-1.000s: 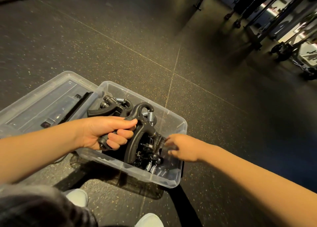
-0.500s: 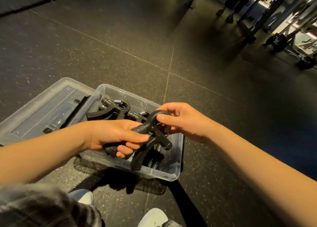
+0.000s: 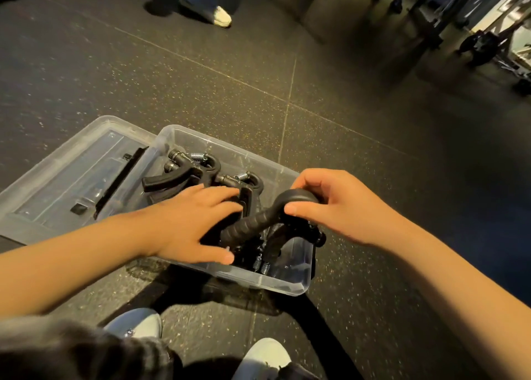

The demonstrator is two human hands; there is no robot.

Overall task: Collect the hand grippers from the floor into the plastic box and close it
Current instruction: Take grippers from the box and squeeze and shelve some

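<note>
A clear plastic box [image 3: 287, 283] sits on the dark floor in front of my feet, with several black hand grippers [image 3: 184, 173] piled inside. My right hand [image 3: 336, 204] grips the curved top of one black hand gripper [image 3: 253, 221], held over the box's right half. My left hand [image 3: 192, 224] lies flat with straight fingers on the grippers in the box, beside the held one's ribbed handle. The box's clear lid [image 3: 71, 178] lies on the floor, touching the box's left side.
Another person's feet, one in a white shoe [image 3: 221, 16], stand at the far top. Gym equipment frames [image 3: 488, 38] fill the top right. My own white shoes [image 3: 264, 356] are just below the box. Speckled rubber floor tiles surround the box.
My left hand has let go of the gripper's handle and moved flat onto the pile. My right hand keeps hold of the gripper's top. The camera tilted up, showing another person's feet.
</note>
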